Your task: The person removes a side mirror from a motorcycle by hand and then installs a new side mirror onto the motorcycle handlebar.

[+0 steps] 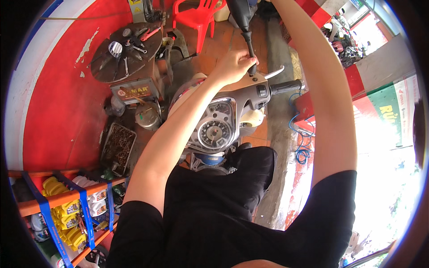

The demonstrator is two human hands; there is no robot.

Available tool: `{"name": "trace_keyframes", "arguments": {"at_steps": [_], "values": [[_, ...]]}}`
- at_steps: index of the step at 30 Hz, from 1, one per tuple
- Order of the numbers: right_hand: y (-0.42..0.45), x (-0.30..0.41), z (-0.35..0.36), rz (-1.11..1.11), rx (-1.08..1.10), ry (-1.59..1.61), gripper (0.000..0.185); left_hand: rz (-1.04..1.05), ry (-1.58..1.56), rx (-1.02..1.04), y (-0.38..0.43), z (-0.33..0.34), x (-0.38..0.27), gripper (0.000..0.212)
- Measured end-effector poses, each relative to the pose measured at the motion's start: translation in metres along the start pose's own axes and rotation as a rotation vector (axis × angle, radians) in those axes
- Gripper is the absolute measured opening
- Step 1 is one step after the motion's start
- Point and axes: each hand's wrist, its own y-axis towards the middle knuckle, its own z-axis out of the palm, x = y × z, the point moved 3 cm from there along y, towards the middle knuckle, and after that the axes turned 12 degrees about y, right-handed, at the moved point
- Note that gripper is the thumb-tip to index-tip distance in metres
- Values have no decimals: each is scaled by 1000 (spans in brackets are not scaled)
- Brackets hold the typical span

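Note:
My left hand [236,67] grips the lower stem of a black rear-view mirror [239,13], with thumb and fingers around it. The stem's rubber-covered base [252,69] meets the handlebar cover beside a silver brake lever [275,72]. Below it is the scooter's black handlebar grip [285,87], with a switch block [262,92] next to it. The round speedometer [215,133] lies under my left forearm, in the instrument panel. My right forearm [305,30] reaches up past the top edge, and the right hand is out of view. The mirror's upper end is cut off there too.
At left, a round workbench [100,72] holds wrenches [126,67], pliers and a loose mirror [115,49]. A red plastic chair [194,20] stands beyond. A tray of small parts [119,144] and racked oil bottles [67,207] are lower left. A blue hose [303,155] coils at right.

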Motion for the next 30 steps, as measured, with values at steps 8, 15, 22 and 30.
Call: {"name": "trace_keyframes", "arguments": {"at_steps": [8,15,22,30], "values": [[-92,-76,-80,73,-380,143,49,63,-99,104,12,10,-10,25],[-220,-71,-123,-104,-541,-51,40,116,113,115,5,7,-13,23],[-281,101,-80,5,-563,-240,28,247,179,69,-11,0,-26,23],[-306,165,-43,-70,-244,-326,43,210,160,47,-9,1,-15,25]]}}
